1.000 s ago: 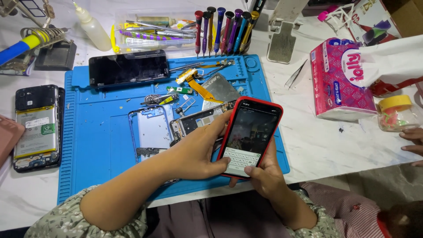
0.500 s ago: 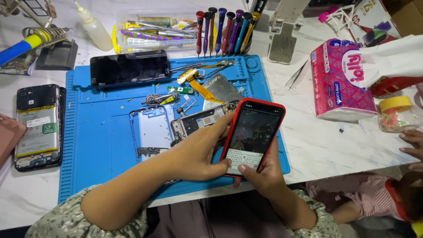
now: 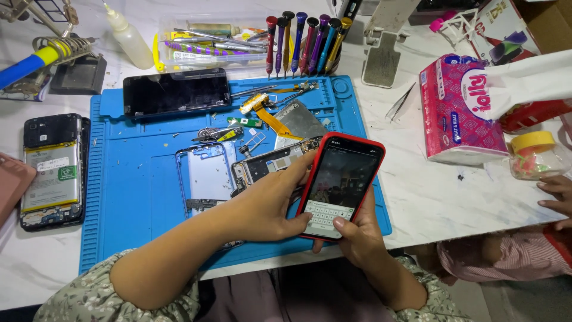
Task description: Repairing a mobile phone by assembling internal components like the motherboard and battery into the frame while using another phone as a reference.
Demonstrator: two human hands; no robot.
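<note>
near the lower centre of the frame we hold a smartphone in a red case [image 3: 341, 185] over the front edge of the blue repair mat [image 3: 131, 226]. our left hand [image 3: 271, 203] curls around its left side, fingers closed along the edge and thumb near the on-screen keyboard. our right hand [image 3: 357, 238] cups it from below, thumb resting on the keys. both hands are closed on it; neither is free.

as we judge it, the grip is light and the phone hangs past the table edge, so a slipped thumb could drop it into our lap or onto the loose parts below. our left forearm crosses just above the opened phone frame [image 3: 205, 179] and circuit board [image 3: 268, 164], and a careless sweep might scatter the small parts there.

counting: one phone in hand, one dark screen panel [image 3: 176, 92] at the upper left of the mat, one opened phone with its battery showing [image 3: 50, 170] at the left edge, seven screwdrivers [image 3: 304, 39] standing at the top, one tissue pack [image 3: 462, 110] at the right, one pair of tweezers [image 3: 399, 102], one other person's hand [image 3: 557, 194] at the far right.
</note>
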